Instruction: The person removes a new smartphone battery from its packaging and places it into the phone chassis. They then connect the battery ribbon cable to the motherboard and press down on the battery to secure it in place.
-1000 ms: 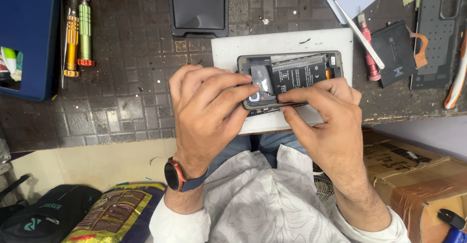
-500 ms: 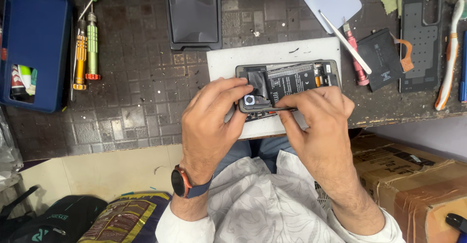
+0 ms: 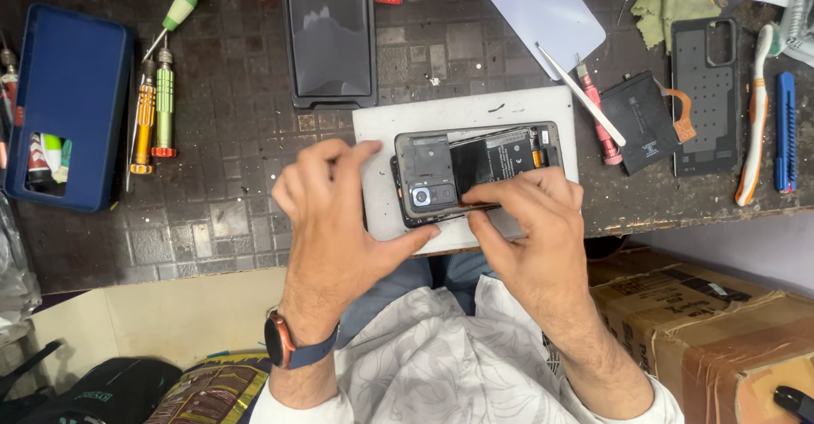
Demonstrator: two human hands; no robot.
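The left hand [image 3: 339,212] has lifted off the opened black smartphone [image 3: 475,170], fingers now spread; the right hand [image 3: 530,220] keeps pinching its near edge.

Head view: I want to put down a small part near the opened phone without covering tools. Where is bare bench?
Bare dark bench lies between the screwdrivers and the white mat, under the left hand. The side right of the opened phone is crowded: pink tool, loose battery, black back cover.
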